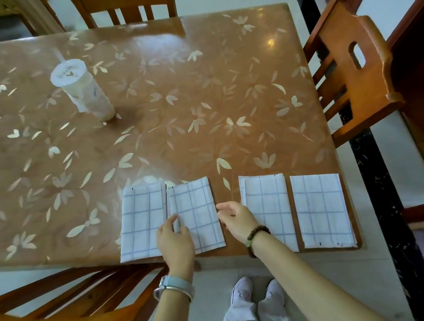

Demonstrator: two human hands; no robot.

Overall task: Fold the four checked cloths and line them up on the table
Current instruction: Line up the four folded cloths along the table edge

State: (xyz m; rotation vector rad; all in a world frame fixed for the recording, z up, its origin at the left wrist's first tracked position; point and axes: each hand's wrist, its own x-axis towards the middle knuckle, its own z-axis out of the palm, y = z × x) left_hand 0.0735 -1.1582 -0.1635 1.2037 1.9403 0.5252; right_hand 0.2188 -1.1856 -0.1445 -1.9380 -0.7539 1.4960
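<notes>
Several folded white cloths with a blue check lie in a row along the table's near edge. The leftmost cloth [140, 221] touches the second cloth [199, 212], which overlaps its right edge slightly. A gap separates these from the third cloth [267, 204] and the rightmost cloth [321, 209]. My left hand [175, 242] rests on the second cloth's lower left part, thumb and fingers pinching its left edge. My right hand [235, 219] touches that cloth's right edge with fingers curled; whether it grips the edge is unclear.
A white plastic cup with a straw [81, 89] stands on the brown leaf-patterned table [167, 98], far left of centre. Wooden chairs sit at the far side [125, 4], the right [352, 68] and the near left [50, 319]. My feet show below.
</notes>
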